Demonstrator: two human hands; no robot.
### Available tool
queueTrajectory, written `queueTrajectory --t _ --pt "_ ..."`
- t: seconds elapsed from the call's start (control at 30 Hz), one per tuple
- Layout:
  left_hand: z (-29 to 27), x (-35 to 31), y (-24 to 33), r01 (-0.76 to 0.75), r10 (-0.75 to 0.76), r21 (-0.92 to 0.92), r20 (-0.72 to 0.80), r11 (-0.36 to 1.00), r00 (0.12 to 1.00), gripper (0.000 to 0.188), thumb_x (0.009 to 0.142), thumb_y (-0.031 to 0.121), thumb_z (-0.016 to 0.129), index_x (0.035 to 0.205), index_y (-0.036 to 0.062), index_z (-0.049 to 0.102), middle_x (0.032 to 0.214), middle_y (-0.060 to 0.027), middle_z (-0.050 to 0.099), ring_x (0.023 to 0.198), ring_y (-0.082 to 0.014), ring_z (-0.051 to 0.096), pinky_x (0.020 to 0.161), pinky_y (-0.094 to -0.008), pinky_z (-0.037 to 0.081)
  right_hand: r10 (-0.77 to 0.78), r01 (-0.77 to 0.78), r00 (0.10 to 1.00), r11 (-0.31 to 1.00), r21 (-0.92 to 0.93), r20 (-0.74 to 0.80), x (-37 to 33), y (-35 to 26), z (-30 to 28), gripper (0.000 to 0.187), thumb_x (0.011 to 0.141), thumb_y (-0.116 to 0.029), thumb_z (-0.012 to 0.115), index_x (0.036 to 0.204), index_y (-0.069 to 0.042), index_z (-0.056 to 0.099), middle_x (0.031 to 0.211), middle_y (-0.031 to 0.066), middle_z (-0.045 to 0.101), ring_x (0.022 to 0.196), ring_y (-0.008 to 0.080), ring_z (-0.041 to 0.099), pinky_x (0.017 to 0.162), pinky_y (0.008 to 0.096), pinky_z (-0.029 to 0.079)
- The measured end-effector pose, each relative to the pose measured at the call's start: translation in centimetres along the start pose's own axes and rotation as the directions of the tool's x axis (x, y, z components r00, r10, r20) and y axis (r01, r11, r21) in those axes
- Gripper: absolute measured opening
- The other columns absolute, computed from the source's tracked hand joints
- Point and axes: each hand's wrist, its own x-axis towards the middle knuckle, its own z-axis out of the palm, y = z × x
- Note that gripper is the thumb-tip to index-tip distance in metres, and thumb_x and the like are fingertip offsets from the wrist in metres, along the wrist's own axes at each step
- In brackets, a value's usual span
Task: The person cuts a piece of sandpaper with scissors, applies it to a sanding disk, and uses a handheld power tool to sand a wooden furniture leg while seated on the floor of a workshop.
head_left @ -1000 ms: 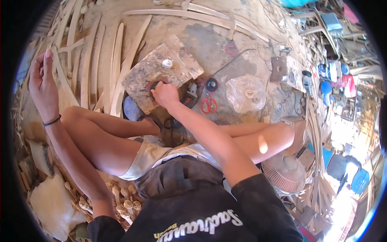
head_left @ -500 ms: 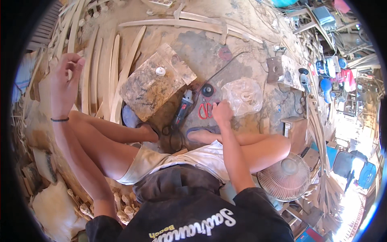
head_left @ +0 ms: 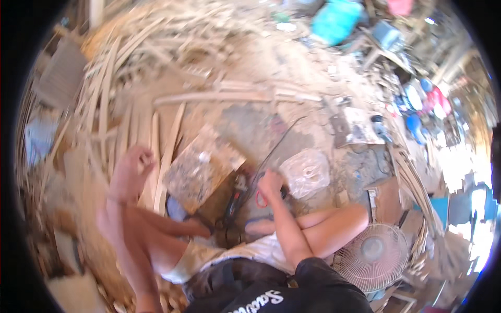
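My left hand (head_left: 131, 169) is raised above my left knee, near long wooden strips. Its fingers and thumb curl loosely with a gap between them, and nothing shows in it. Low over the floor, my right hand (head_left: 271, 184) is closed; motion blur and the hand itself hide what its fingers hold. Beside it are the red handles of scissors (head_left: 261, 199), partly covered by the hand. A dark object (head_left: 284, 192) shows at its other side. An angle grinder (head_left: 237, 195) lies just left, and a clear plastic bag (head_left: 306, 173) with pale contents lies to the right.
A stained wooden block (head_left: 195, 172) with a small white item (head_left: 204, 157) on top stands before my feet. A black cord (head_left: 279, 138) crosses the floor. Wooden strips (head_left: 175, 135) lie at left, and a fan (head_left: 371, 253) stands by my right knee.
The view has tilted, so the scene sits lower. My right hand has moved left and forward, beside the scissors, over where the round black piece was. My left hand has come lower and inward.
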Motion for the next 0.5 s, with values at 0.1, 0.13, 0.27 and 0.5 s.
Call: queueTrajectory --t 0.1,0.13,0.27,0.5 --pt "2.0 -0.4 1.8 -0.021 0.070 -0.198 0.245 0.980 0.967 0.024 0.095 0.018 0.075 0.113 0.0043 0.067 0.103 -0.0091 0.068 0.092 -0.0233 0.067 0.081 -0.0366 0.053 -0.020 0.054 0.978 0.986 0.159 -0.210 -2.9 -3.2 -5.7 0.029 0.077 -0.028 0.073 0.098 -0.008 0.072 0.094 0.0211 0.075 0.089 0.0406 0.074 0.079 0.0531 0.057" --pt "2.9 -0.6 2.4 0.036 0.063 -0.249 0.378 0.968 0.924 0.027 0.097 0.020 0.075 0.117 0.0046 0.067 0.108 -0.0091 0.069 0.094 -0.0224 0.067 0.082 -0.0363 0.053 0.011 0.084 0.935 0.964 0.252 -0.354 -4.2 -4.9 -7.4 0.030 0.077 -0.030 0.075 0.098 -0.010 0.070 0.088 0.0172 0.074 0.084 0.0394 0.073 0.075 0.0524 0.057" --pt "9.0 -1.5 5.7 0.236 -0.024 -0.465 0.417 0.853 0.909 0.048 0.100 0.030 0.073 0.134 0.0004 0.057 0.118 -0.0130 0.067 0.099 -0.0203 0.067 0.086 -0.0374 0.054 -0.125 0.392 0.866 0.771 0.502 -0.484 -9.5 -10.4 -14.4 0.033 0.078 -0.027 0.084 0.101 -0.012 0.067 0.070 0.0040 0.065 0.063 0.0227 0.067 0.058 0.0380 0.053" --pt "12.7 0.9 8.8 0.203 -0.087 -0.707 0.197 0.678 0.977 0.055 0.095 0.018 0.080 0.139 -0.0041 0.055 0.115 -0.0102 0.069 0.102 -0.0144 0.065 0.087 -0.0290 0.055 -0.319 0.495 0.850 0.216 0.842 -0.418 -13.3 -14.2 -17.9 0.031 0.089 -0.018 0.083 0.115 -0.009 0.068 0.080 -0.0020 0.063 0.065 0.0072 0.058 0.060 0.0266 0.049"
